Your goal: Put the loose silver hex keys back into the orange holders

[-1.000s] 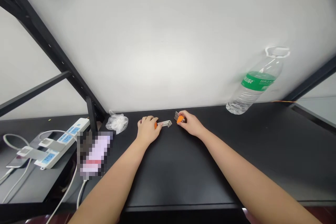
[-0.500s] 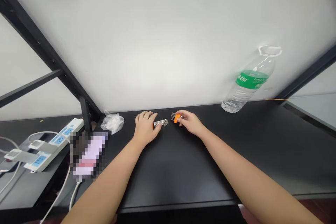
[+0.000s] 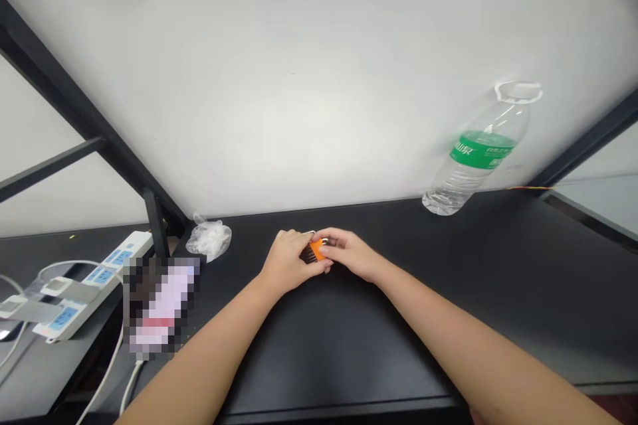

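An orange holder with several metal hex keys is between my two hands over the black desk. My right hand is closed, pinching the orange part between thumb and fingers. Curled round its left side is my left hand, its thumb in front and its fingers behind, by the dark key shafts. Bent silver key ends show above the fingers. Much of the hex key set is hidden by my hands, and whether a second set lies under the left palm cannot be seen.
A crumpled clear plastic bag lies at left. Nearby are a blurred-out phone with a white cable and a white power strip with chargers. A large green-labelled water bottle stands at back right by the white wall.
My hands have come together; the right moved left with its orange hex key set. The left turned inward round it, and the silver keys beside the left hand are now mostly covered.
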{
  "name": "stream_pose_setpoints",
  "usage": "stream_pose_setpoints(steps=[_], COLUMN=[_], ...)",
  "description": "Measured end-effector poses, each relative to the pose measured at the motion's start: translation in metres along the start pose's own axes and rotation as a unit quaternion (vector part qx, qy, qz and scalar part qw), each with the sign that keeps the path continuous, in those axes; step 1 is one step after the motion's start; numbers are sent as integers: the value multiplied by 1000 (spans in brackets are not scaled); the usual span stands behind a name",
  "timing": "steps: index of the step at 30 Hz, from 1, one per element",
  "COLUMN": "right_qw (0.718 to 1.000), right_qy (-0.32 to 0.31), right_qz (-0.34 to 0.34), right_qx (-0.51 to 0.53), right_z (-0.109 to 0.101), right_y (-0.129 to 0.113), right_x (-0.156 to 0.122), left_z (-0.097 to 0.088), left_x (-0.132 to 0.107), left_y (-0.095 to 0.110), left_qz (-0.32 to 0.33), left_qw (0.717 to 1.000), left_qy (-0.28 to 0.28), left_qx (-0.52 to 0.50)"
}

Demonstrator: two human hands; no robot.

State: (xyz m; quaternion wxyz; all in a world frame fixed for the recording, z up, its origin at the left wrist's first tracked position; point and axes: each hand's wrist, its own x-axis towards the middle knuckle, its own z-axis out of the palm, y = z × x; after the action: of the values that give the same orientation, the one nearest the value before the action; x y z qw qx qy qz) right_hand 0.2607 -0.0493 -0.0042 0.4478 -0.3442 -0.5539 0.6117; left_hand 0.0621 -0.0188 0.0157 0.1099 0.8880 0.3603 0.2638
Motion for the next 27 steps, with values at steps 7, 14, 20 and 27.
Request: stream_pose_setpoints(steps=[7, 14, 20, 27], right_qw=[992, 990, 988, 982], right_qy=[114, 122, 91, 163], right_qz=[-41, 42, 74, 74], right_qx=[-20, 51, 99, 52], right_z=[30, 32, 41, 37], right_y=[9, 21, 11, 22], right_x=[8, 12, 4, 6], left_z=[-4, -12, -13, -14], left_x=[-1, -6, -11, -12], left_y=[-8, -6, -3, -15], left_qz=[-30, -86, -50, -61], left_qw=[998, 986, 987, 990], left_qy=[0, -55, -90, -118], left_qx=[-59, -133, -127, -44])
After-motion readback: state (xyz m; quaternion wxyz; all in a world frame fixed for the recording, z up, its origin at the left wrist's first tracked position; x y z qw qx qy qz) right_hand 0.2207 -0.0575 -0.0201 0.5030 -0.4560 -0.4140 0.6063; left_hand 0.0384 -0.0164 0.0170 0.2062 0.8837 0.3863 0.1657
